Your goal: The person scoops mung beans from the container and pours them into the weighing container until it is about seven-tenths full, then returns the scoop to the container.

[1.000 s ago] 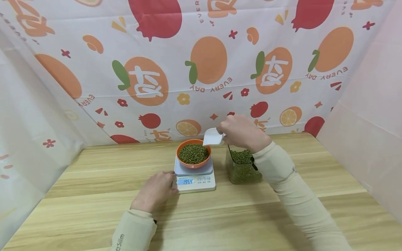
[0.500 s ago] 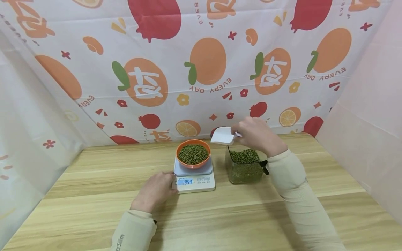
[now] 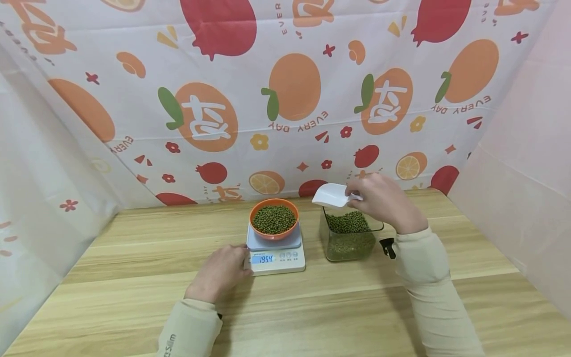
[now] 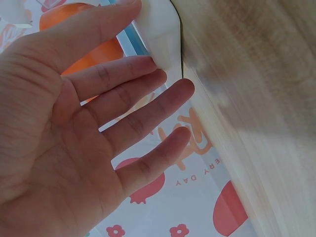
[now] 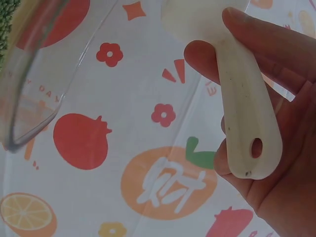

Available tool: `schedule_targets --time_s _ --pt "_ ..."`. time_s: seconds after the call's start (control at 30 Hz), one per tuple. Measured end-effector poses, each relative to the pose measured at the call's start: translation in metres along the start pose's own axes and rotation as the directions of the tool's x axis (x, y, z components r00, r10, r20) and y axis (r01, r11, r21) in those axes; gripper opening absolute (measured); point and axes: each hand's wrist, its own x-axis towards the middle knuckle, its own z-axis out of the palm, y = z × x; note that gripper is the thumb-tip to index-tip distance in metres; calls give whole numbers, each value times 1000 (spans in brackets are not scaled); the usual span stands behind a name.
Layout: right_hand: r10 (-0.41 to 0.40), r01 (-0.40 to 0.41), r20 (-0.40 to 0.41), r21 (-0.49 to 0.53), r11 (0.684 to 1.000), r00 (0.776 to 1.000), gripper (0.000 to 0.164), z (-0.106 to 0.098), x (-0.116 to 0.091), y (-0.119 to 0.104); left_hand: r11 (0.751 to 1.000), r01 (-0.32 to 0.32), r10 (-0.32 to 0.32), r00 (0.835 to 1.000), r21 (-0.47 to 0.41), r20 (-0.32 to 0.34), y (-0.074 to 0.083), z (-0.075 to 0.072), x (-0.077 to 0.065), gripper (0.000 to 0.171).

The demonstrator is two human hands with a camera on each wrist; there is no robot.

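My right hand [image 3: 387, 202] pinches a white scoop [image 3: 329, 195] by its handle, level above the clear square container [image 3: 350, 246] of green mung beans [image 3: 349, 222]. In the right wrist view the handle [image 5: 247, 103], with a hole near its end, lies between thumb and fingers. An orange bowl [image 3: 274, 237] heaped with mung beans [image 3: 274, 219] stands on a white kitchen scale [image 3: 281, 268], whose lit display [image 3: 263, 259] reads 195.4. My left hand [image 3: 219, 271] touches the scale's left side, its fingers extended and slightly spread in the left wrist view.
The scale and container stand side by side on a wood-grain table [image 3: 285, 312], with a narrow gap between them. Right behind the table hangs a fruit-print cloth [image 3: 250, 109]. Pale sheets [image 3: 526, 163] close off both sides.
My right hand has carried the scoop rightward, from beside the bowl to above the container. The left hand has stayed at the scale, and the reading is the same.
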Motion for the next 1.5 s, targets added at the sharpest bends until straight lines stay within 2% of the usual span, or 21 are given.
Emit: schedule_targets --time_s 0.3,0.47,1.0,1.3,1.5 --pt "28 -27 -19 27 999 999 10 4 -9 5 1000 12 -12 1000 0 -10 -1 -2 -2 22" --pt "29 -28 -26 44 999 999 10 7 -17 7 1000 15 -15 1000 -3 5 -1 -2 -2 23" --pt "58 -56 -44 54 997 997 11 10 -27 15 1000 -12 12 1000 -9 -5 -1 0 -1 25" --pt "100 -100 2 54 994 995 10 13 -28 21 1000 -10 10 1000 -14 -4 -3 0 -1 25" --pt "126 -129 71 41 991 989 12 20 -28 20 1000 -12 12 1000 -8 -2 -2 0 -1 25"
